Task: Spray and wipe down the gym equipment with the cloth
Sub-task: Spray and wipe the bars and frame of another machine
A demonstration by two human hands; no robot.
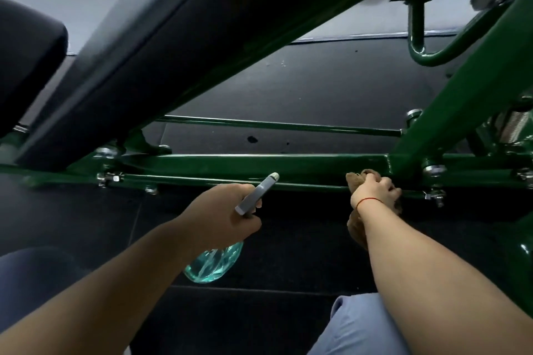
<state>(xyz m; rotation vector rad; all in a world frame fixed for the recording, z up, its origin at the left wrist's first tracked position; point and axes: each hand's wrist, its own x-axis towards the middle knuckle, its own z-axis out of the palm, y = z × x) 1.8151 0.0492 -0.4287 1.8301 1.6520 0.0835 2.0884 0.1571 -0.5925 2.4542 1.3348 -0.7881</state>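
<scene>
Head view: the right hand (375, 192) clutches the cloth (356, 228) on the green bar (230, 163), the left hand (227, 210) at its 9 o'clock grips the spray bottle (213, 264); wiping toward 3 o'clock, the cloth may snag on the bolt (434, 196).

Dim scene, pale glare top left, edges bowed, perhaps slightly soft

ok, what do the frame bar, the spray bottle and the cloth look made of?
Frame bar: looks like steel tube with glossy green paint; highlights and a weld seam show.
Spray bottle: clear teal-tinted body, probably plastic.
Cloth: soft brown fabric, bunched and matte.
</scene>
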